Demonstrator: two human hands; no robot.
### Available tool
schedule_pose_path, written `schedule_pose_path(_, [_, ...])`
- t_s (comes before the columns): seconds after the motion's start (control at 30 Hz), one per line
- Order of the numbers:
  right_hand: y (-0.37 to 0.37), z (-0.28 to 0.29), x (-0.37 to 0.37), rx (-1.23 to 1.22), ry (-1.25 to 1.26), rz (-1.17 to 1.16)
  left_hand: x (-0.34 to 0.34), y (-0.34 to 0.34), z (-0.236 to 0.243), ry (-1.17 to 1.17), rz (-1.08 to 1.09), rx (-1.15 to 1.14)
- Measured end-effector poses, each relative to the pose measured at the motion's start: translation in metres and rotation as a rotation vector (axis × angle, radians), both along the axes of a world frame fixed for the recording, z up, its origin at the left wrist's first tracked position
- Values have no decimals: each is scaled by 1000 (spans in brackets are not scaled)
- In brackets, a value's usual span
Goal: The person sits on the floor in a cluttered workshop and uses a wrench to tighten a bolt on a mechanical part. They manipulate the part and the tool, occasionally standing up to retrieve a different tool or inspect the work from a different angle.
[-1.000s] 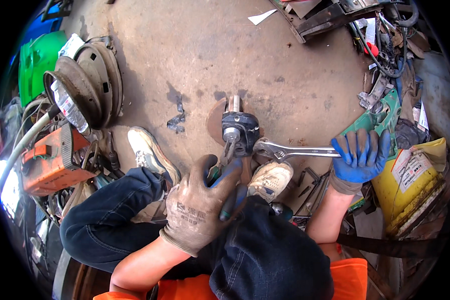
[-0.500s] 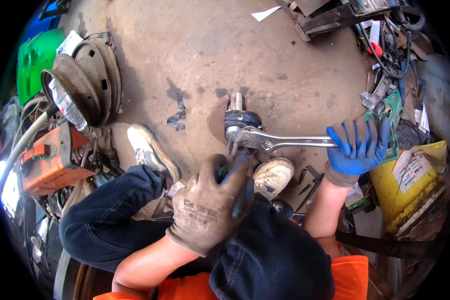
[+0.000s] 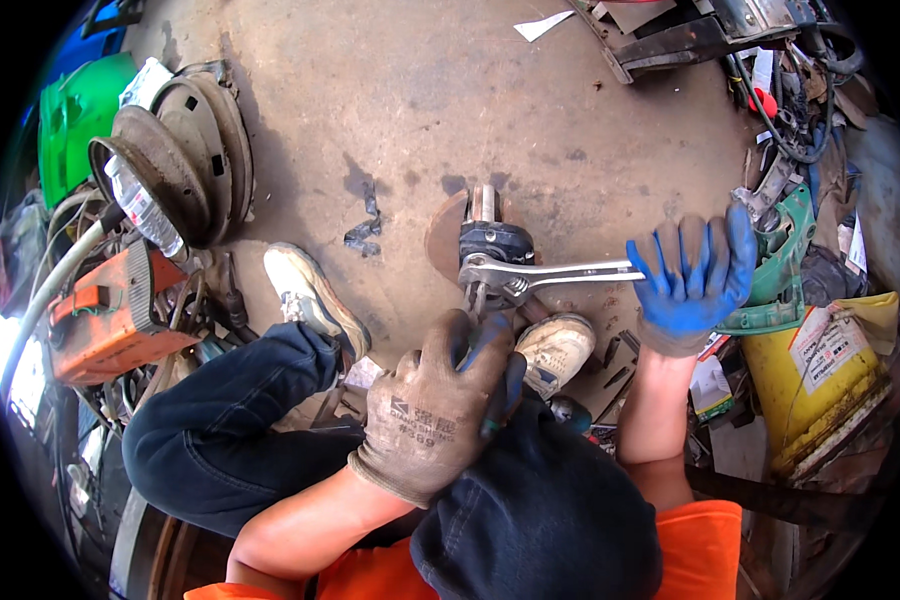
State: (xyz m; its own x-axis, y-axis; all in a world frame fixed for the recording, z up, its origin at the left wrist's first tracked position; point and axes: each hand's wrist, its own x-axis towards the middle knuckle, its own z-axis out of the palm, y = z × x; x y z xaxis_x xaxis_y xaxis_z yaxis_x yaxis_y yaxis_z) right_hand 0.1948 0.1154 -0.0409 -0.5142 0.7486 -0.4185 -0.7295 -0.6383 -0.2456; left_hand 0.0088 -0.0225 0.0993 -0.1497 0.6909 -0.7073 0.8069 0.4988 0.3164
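On the floor between my shoes stands a round dark metal part with a short shaft (image 3: 495,240), beside a rusty disc (image 3: 444,238). An adjustable wrench (image 3: 575,271) lies across its near side, its jaws at the near end of the part. My right hand (image 3: 690,285), in a blue and grey glove, has its fingers stretched up and apart, with the palm side against the wrench's handle end. My left hand (image 3: 425,410), in a grey glove, is closed round a hand tool with a dark green handle (image 3: 497,412). Most of that tool is hidden by the hand.
Rusty wheel rims (image 3: 195,160) and a plastic bottle (image 3: 145,210) stand left, above an orange metal box (image 3: 110,325). On the right are a green casing (image 3: 782,250) and a yellow container (image 3: 815,390). Small rods (image 3: 615,370) lie near my right shoe (image 3: 557,350).
My right hand has moved left and its fingers have straightened. The wrench has shifted left against the round part. My left hand keeps its hold beside the part.
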Motion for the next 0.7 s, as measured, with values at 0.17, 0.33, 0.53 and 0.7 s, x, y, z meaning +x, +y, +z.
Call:
schedule_pose_path(0.17, [19,-14,-9,58,161,140,1,-3,0,-18,21,-8])
schedule_pose_path(0.33, [25,-9,-13,34,89,169,5,-5,-2,-10,37,2])
schedule_pose_path(0.53, [16,-12,-4,9,123,121,0,6,3,-14,-24,-59])
schedule_pose_path(0.7, [8,-21,9,31,200,55,-11,19,9,-46,-60,-105])
